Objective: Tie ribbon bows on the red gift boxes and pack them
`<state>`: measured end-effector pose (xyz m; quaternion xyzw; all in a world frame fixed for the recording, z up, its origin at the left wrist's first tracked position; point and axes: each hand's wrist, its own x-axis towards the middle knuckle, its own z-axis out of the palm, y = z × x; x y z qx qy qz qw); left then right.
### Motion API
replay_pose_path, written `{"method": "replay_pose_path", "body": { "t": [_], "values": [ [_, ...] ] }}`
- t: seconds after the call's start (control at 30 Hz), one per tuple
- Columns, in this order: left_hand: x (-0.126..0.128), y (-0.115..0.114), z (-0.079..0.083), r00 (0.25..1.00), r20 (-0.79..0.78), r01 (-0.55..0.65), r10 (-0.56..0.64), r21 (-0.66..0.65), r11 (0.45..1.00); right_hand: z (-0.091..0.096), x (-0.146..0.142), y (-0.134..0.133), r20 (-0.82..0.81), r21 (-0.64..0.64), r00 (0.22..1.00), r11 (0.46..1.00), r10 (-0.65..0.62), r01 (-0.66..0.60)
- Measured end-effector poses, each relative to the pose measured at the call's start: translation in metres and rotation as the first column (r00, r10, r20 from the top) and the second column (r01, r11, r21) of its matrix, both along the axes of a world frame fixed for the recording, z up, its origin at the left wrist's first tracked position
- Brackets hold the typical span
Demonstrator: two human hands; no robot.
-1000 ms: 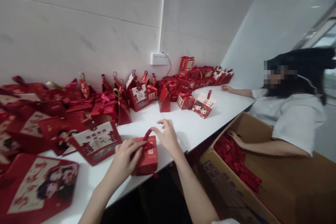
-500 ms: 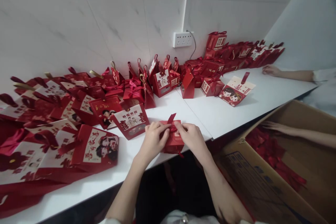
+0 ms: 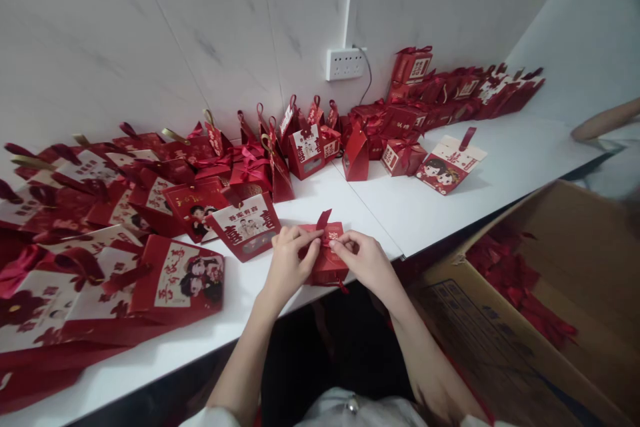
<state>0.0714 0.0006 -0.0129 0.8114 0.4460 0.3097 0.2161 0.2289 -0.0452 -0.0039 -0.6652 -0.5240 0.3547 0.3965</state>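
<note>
A small red gift box (image 3: 327, 265) with a red ribbon (image 3: 324, 219) on top stands at the front edge of the white counter (image 3: 440, 213). My left hand (image 3: 289, 265) grips its left side, fingers pinched at the ribbon. My right hand (image 3: 363, 260) holds the right side, thumb and forefinger pinched on the ribbon knot. Both hands are closed on the box.
Many red gift boxes and bags (image 3: 150, 213) crowd the counter's left and back along the tiled wall. A flat illustrated red box (image 3: 449, 168) lies right of centre. A cardboard carton (image 3: 530, 320) holding red ribbons stands lower right. Another person's arm (image 3: 605, 121) shows at far right. A wall socket (image 3: 344, 63) sits above.
The view swung left and down from the co-worker. My hands came together on the small box's ribbon. The other person's hands left the carton and counter; only an arm remains.
</note>
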Motion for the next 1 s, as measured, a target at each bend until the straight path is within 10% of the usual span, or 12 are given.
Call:
{"method": "replay_pose_path", "body": {
  "t": [0.37, 0.7, 1.0],
  "values": [
    [-0.025, -0.011, -0.016, 0.939, 0.307, -0.125, 0.153, -0.107, 0.986, -0.004, 0.000, 0.002, -0.087, 0.012, 0.996, 1.000, -0.005, 0.006],
    [-0.022, -0.012, -0.022, 0.824, 0.526, 0.079, 0.210, -0.475, 0.877, -0.013, 0.007, 0.007, -0.236, -0.010, 0.972, 1.000, -0.009, 0.007],
    [-0.023, -0.006, -0.030, 0.798, 0.567, 0.147, 0.203, -0.511, 0.847, -0.020, 0.019, 0.012, -0.488, -0.052, 0.873, 0.999, -0.019, -0.008]
  ]
}}
